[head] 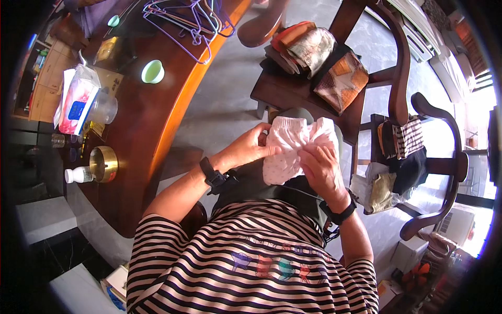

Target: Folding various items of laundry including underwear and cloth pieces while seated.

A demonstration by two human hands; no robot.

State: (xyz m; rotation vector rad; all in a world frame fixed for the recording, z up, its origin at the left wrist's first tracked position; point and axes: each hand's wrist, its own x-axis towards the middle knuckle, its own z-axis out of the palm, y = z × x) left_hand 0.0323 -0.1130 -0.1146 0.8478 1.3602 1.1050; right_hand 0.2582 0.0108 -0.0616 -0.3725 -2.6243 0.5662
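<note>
A small pale pink garment (288, 137) with a dotted pattern and a gathered edge lies over my lap, bunched in its middle. My left hand (247, 147) grips its left side, thumb on top and fingers partly hidden behind the cloth. On the right part rests my right hand (322, 168), its fingers bent over the cloth near the central crease. Dark trousers (251, 184) show beneath the garment. Each wrist carries a black band.
Folded clothes (310, 47) are stacked on a wooden chair (274, 88) ahead; more folded clothes (408, 137) sit on another chair at right. The wooden table (137, 129) at left holds plastic hangers (192, 23), a green cup (153, 72), a tissue pack (78, 102) and a brass ashtray (103, 164).
</note>
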